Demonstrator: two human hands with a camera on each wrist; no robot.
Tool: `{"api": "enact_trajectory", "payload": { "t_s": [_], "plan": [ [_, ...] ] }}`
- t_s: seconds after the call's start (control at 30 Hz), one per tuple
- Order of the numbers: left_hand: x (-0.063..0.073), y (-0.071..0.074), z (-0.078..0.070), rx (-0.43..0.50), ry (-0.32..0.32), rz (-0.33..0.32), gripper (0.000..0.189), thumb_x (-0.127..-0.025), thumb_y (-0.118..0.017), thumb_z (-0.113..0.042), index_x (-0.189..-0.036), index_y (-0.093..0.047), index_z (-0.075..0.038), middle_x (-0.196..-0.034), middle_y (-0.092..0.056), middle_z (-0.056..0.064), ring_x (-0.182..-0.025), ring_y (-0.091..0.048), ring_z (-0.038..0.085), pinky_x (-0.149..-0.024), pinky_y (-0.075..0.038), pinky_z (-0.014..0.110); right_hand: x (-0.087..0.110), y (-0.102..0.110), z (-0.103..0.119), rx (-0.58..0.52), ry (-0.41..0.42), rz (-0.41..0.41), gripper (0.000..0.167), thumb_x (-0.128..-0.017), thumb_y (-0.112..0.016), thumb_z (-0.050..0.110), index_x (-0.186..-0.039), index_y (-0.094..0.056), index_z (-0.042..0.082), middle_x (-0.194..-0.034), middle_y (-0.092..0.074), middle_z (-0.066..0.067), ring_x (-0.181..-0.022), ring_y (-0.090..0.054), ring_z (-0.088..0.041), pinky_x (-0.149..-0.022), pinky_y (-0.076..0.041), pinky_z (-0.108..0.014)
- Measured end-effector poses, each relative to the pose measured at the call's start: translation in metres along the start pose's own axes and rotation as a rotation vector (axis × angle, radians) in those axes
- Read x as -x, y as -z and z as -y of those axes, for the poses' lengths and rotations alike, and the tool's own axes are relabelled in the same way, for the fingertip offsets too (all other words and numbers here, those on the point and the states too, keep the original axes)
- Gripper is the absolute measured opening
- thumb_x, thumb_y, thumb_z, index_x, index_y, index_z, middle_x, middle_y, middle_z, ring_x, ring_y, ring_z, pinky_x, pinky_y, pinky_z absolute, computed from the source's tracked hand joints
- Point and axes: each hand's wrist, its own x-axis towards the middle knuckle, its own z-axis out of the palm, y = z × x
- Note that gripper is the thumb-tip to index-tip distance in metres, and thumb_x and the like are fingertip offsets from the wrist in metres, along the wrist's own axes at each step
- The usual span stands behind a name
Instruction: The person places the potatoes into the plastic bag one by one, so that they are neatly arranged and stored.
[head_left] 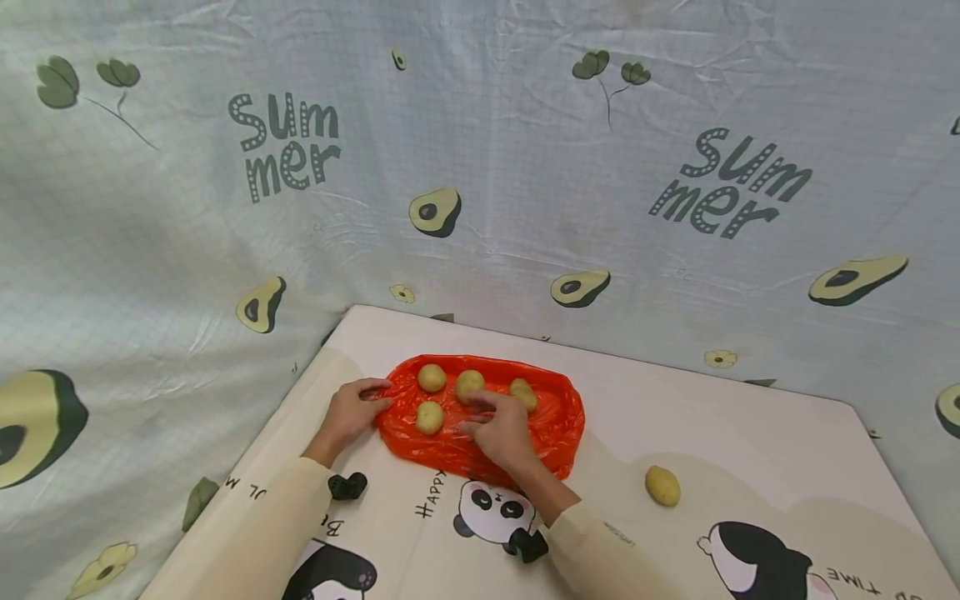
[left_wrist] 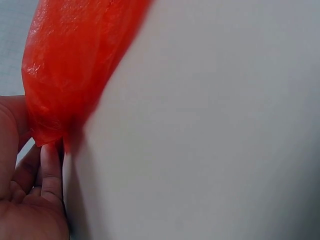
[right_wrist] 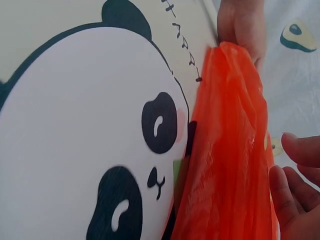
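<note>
A tray-shaped container covered in red plastic bag (head_left: 555, 417) stands on the table, with several potatoes (head_left: 431, 377) inside. At its left end, my left hand (head_left: 349, 417) grips the rim. In the left wrist view, a corner of the red plastic (left_wrist: 70, 75) lies between thumb and fingers. Over the middle of the container reaches my right hand (head_left: 504, 429), fingers spread apart, fingertips close to a round potato (head_left: 468, 382). The right wrist view shows the right fingers (right_wrist: 285, 195) just beyond the red side wall, nothing visible between them. An oblong potato (head_left: 522, 393) sits just past this hand.
One more potato (head_left: 663, 486) lies on the table, right of the container. The pale tablecloth (head_left: 720, 433) has printed pandas and lettering. Behind and to the left hangs a curtain (head_left: 495, 125) with avocado prints.
</note>
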Motion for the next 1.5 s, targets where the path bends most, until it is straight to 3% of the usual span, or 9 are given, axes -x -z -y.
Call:
{"api": "enact_trajectory", "payload": {
  "t_s": [0.37,0.7,1.0,1.5],
  "plan": [
    [0.0,0.0,0.0,-0.003,-0.013,-0.002,0.036,-0.1,-0.065,-0.009,-0.135,-0.066,0.0,-0.138,-0.064,0.025,-0.118,-0.066,0.036,-0.099,-0.061,0.043,0.007,0.014,-0.007,-0.025,0.001,-0.036,0.04,-0.089,-0.077,-0.002,-0.128,-0.072,0.006,-0.122,-0.072,-0.02,-0.096,-0.078,-0.029,-0.078,-0.066,-0.035],
    [0.002,-0.001,0.0,-0.014,-0.029,-0.017,0.035,-0.099,-0.066,-0.008,-0.133,-0.067,0.001,-0.137,-0.064,0.026,-0.116,-0.066,0.036,-0.097,-0.062,0.042,0.014,0.025,-0.012,0.052,0.002,-0.085,0.035,-0.087,-0.081,0.003,-0.122,-0.075,0.006,-0.117,-0.075,-0.015,-0.104,-0.073,-0.03,-0.089,-0.065,-0.041],
    [0.0,-0.002,0.002,-0.015,-0.017,-0.013,0.036,-0.1,-0.066,-0.008,-0.135,-0.067,0.0,-0.138,-0.064,0.025,-0.118,-0.066,0.036,-0.099,-0.061,0.043,0.018,0.033,-0.016,0.054,-0.003,-0.108,0.034,-0.086,-0.081,0.002,-0.119,-0.077,0.007,-0.111,-0.076,-0.013,-0.099,-0.072,-0.026,-0.088,-0.065,-0.041],
    [0.002,-0.001,0.0,-0.01,-0.014,-0.014,0.035,-0.1,-0.066,-0.008,-0.134,-0.067,0.0,-0.137,-0.065,0.025,-0.117,-0.067,0.035,-0.099,-0.061,0.043,0.024,0.049,-0.023,0.1,-0.004,-0.134,0.032,-0.086,-0.08,0.002,-0.117,-0.077,0.006,-0.111,-0.077,-0.012,-0.106,-0.069,-0.03,-0.09,-0.065,-0.046]
  ]
}}
